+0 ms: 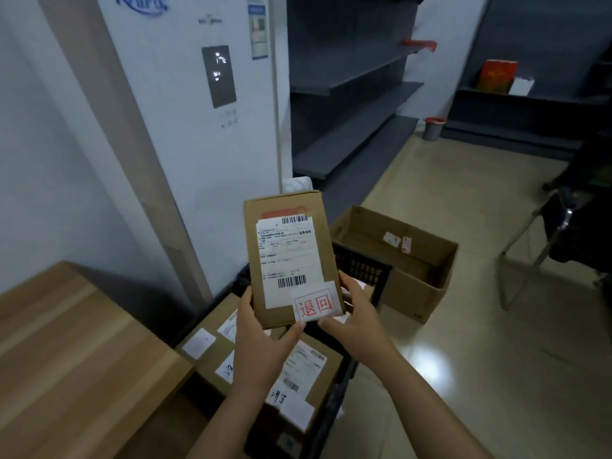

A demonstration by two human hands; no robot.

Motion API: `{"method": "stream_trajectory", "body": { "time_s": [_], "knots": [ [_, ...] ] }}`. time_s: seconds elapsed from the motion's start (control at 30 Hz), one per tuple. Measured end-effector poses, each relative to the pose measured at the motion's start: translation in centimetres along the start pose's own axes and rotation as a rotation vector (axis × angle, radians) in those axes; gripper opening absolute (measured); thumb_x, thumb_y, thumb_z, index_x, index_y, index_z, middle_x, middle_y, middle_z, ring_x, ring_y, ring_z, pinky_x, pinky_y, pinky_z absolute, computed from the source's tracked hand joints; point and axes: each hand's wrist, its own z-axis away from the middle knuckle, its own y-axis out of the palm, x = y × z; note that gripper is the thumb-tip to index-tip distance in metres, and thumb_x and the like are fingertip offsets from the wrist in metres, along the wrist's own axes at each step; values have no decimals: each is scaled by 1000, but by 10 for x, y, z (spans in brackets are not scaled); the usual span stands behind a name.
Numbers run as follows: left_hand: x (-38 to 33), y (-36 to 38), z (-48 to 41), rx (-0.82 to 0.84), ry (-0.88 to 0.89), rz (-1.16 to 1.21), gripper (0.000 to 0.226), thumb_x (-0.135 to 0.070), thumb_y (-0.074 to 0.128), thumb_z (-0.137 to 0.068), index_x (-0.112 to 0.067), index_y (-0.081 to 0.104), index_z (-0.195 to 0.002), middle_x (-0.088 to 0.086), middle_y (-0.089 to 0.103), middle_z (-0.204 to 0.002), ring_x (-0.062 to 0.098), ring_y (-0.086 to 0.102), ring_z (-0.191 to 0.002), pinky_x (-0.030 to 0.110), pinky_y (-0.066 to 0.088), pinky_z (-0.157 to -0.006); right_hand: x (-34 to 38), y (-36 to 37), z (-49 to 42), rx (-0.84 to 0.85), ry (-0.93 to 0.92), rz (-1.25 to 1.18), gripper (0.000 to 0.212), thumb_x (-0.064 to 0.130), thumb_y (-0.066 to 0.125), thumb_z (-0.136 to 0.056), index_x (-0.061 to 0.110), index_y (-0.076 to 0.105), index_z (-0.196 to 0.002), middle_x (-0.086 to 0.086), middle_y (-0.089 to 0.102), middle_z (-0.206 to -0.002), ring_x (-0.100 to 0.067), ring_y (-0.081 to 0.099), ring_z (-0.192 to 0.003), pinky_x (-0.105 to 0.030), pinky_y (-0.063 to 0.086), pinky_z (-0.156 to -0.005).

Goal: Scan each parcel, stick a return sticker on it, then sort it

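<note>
both hands, left hand [261, 329] and right hand [356, 313], grip the parcel [288, 256] mid-frame, fingers curled on its bottom edge, return sticker [316, 304] already on, probably ready for sorting.

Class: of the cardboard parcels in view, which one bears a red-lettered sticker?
The parcel held up between left hand and right hand; its near corner carries the sticker. The crate parcels show none.
</note>
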Motion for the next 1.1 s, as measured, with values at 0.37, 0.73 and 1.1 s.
{"method": "stream_trajectory", "body": {
  "time_s": [0.37, 0.73, 1.1],
  "knots": [
    [59, 70, -85, -423, -322, -98, 84, -36, 91, -59, -42, 41, -126, -32, 52, -118, -14, 48, -113, 5, 44, -79, -66, 14, -196, 562, 15, 107, 74, 12, 76, -80, 38, 36, -136, 19, 53, -124, 4, 50, -114, -14, 47, -82],
    [208, 119, -73, -549, -788, -150, 108, -32, 88, -66, -17, 23, -151, -5, 26, -139, 7, 30, -130, 23, 32, -102, -212, 90, -263, 847, 143, 317, 76, 8, 74, -77, 28, 37, -140, 14, 54, -122, -2, 52, -113, -25, 50, -90],
    [282, 107, -92, -467, -852, -230, 101, -35, 80, -76, -18, 16, -153, 1, 24, -148, 13, 35, -134, 26, 37, -106, -272, 150, -287, 877, 133, 451, 86, 5, 75, -78, 17, 28, -149, 3, 47, -141, -12, 44, -131, -35, 44, -106]
  ]
}}
